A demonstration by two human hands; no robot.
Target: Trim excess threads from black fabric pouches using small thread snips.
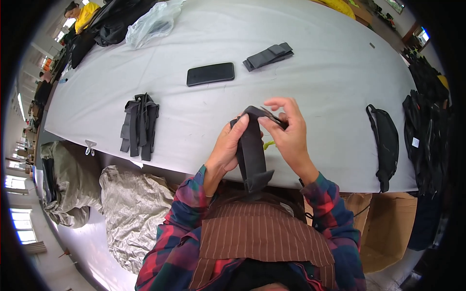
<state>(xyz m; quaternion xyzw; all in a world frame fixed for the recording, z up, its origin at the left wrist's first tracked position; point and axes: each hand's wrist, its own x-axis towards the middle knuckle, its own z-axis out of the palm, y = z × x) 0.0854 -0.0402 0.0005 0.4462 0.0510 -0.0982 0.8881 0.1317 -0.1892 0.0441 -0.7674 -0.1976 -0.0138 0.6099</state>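
Note:
Near the table's front edge, my left hand pinches a folded black fabric strip between thumb and fingers. Its lower end hangs toward my apron with a flap turned out to the right. At the strip's top fold, my right hand is closed around dark thread snips, whose tips point at the fabric. Part of the snips is hidden in the palm. A small yellow-green piece shows between strip and right hand; what it belongs to is unclear.
Left lies a pile of black strips; farther off are a black phone and a folded dark strip. A black pouch and black goods lie right. A clear plastic bag sits far left, a cardboard box below right.

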